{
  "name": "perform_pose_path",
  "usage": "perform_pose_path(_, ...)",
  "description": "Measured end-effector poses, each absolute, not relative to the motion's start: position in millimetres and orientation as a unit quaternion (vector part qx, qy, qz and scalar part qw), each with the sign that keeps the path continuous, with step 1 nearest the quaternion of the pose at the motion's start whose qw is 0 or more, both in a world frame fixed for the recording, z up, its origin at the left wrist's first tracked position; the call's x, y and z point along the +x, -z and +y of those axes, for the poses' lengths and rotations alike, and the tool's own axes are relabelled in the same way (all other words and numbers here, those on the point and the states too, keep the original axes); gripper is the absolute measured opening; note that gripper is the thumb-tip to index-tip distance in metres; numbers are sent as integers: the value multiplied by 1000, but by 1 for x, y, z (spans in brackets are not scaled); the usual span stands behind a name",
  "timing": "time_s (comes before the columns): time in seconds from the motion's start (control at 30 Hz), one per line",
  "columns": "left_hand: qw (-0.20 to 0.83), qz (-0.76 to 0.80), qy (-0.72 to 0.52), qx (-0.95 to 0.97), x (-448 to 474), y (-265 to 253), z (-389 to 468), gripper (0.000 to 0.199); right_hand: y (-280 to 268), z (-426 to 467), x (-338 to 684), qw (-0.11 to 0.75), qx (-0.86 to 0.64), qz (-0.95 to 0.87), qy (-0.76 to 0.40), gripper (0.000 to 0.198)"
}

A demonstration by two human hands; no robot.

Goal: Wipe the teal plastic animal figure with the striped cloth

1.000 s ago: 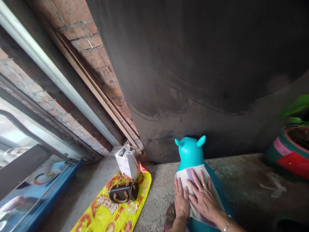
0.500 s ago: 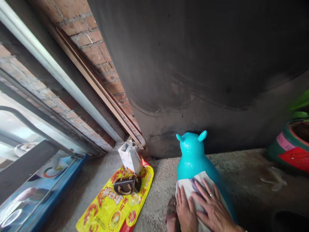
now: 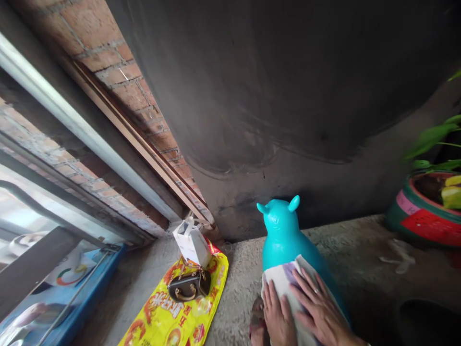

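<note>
A turquoise inflatable animal toy (image 3: 281,240) with two small ears stands on the concrete floor near a dark wall. Draped over its back is a white cloth (image 3: 283,274) with purplish patches. Flat on the cloth's left part lies my left hand (image 3: 279,312), its fingers stretched forward. My right hand (image 3: 319,307), with a ring on one finger, rests spread on the cloth's right part. Both palms press the cloth against the toy, and neither hand grips it. The toy's lower rear is hidden by the cloth and my hands.
On the left, a yellow printed bag (image 3: 173,312) lies flat, with a small brown handbag (image 3: 189,284) and a white paper bag (image 3: 190,242) on it. A blue-edged rack (image 3: 104,274) stands far left. At right are a potted plant (image 3: 428,211) and a crumpled scrap (image 3: 399,257).
The view has turned slightly to the right and up, showing more of the potted plant. Both hands stay flat on the cloth with little visible shift.
</note>
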State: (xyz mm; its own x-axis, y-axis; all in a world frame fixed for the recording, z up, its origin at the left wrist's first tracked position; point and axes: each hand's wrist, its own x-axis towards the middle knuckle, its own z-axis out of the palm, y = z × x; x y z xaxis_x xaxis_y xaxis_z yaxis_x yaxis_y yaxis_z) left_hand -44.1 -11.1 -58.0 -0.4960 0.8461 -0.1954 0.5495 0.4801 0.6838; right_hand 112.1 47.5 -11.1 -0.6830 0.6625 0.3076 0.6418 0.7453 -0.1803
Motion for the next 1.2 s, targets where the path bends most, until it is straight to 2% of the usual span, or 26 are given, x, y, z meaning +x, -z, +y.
perform_pose_path(0.1, 228, 824, -230, 465, -33, 72, -32, 73, 26, 12, 134, 235, -360, -900, 72, 67)
perform_pose_path(0.2, 196, 836, -188, 478, -29, 80, -36, 74, 43, -5, 128, 270, -420, -860, 109, 66)
perform_pose_path(0.3, 187, 845, -162, 474, -29, 68, -25, 72, 52, 1, 102, 271, -505, -815, 81, 62)
perform_pose_path(0.37, 194, 848, -156, 468, -32, 51, -10, 71, 48, 18, 82, 242, -548, -799, 42, 56)
perform_pose_path(0.5, 215, 841, -193, 458, -41, 21, 28, 67, 22, 71, 58, 157, -538, -828, -25, 52)
perform_pose_path(0.6, 233, 840, -191, 450, -45, 13, 44, 65, 4, 95, 54, 134, -524, -840, -51, 55)
perform_pose_path(0.77, 183, 850, -172, 462, -32, 35, 17, 65, 22, 61, 82, 183, -529, -828, -37, 55)
perform_pose_path(0.97, 32, 833, -139, 535, -15, 72, -22, 69, 80, -20, 110, 289, -573, -765, 47, 66)
perform_pose_path(1.1, 37, 818, -103, 565, -17, 60, -7, 67, 83, -3, 99, 282, -637, -718, 26, 63)
perform_pose_path(1.2, 47, 814, -65, 576, -19, 40, 21, 64, 69, 44, 90, 222, -653, -723, -35, 58)
